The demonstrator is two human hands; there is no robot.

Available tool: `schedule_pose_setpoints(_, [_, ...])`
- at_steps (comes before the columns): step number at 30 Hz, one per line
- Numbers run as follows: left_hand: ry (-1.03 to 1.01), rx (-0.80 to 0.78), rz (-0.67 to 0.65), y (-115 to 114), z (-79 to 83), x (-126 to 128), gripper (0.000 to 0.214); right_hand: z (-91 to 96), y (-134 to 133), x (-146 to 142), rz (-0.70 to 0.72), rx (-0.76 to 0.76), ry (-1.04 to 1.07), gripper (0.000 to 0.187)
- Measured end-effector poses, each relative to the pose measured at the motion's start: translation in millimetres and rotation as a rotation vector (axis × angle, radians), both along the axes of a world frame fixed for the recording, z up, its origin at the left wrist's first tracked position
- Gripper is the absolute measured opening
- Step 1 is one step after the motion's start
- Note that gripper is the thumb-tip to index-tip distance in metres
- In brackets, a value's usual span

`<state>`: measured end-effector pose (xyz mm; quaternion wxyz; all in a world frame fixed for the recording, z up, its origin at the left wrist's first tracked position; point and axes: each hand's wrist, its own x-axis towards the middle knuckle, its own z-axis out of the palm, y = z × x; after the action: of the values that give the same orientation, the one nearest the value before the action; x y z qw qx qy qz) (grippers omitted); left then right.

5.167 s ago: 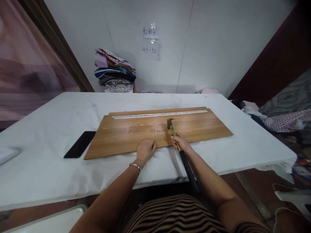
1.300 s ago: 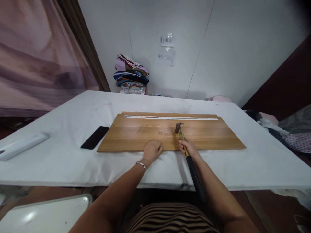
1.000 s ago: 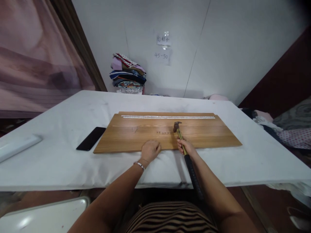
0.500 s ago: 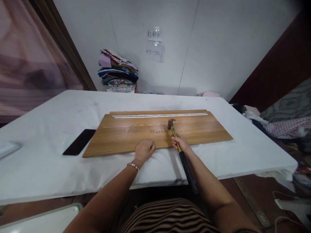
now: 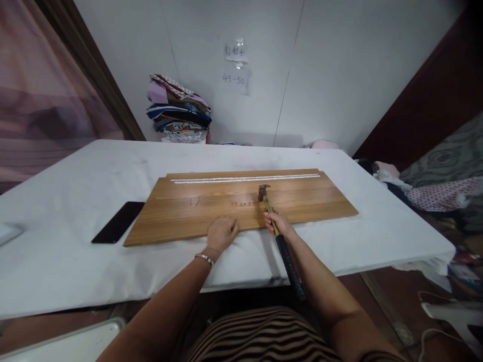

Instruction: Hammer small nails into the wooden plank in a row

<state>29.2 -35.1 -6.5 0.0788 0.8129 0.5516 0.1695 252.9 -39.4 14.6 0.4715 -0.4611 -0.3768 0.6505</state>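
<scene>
My right hand is wrapped around the claw hammer, gripping the wooden shaft above its black handle. The hammer's rusty head is over the wooden board, at the right end of a short row of several small nails. On the board's front edge rests my left hand, its fingers curled in and no object showing in it. A few loose nails lie on the board to the left of the row. Two white printed strips run along the board's far side.
A black phone lies left of the board on the white-covered table. Folded clothes are stacked by the wall behind. At the left edge is a white object, partly cut off. More fabric lies beyond the table's right side.
The whole view has shifted slightly, so the board and table sit a little further left. Both hands and the hammer keep nearly the same place over the board.
</scene>
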Motion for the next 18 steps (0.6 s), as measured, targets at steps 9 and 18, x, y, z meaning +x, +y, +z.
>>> schedule_pose_setpoints(9, [0.033,0.028,-0.009,-0.2,2.4,0.3,0.031,1.8,-1.0,-1.2,0.006,0.004,-0.015,0.038])
schedule_pose_setpoints(18, [0.062,0.019,0.005,-1.5,2.7,0.5,0.033,1.1,0.6,-0.1,0.024,-0.007,-0.013,0.04])
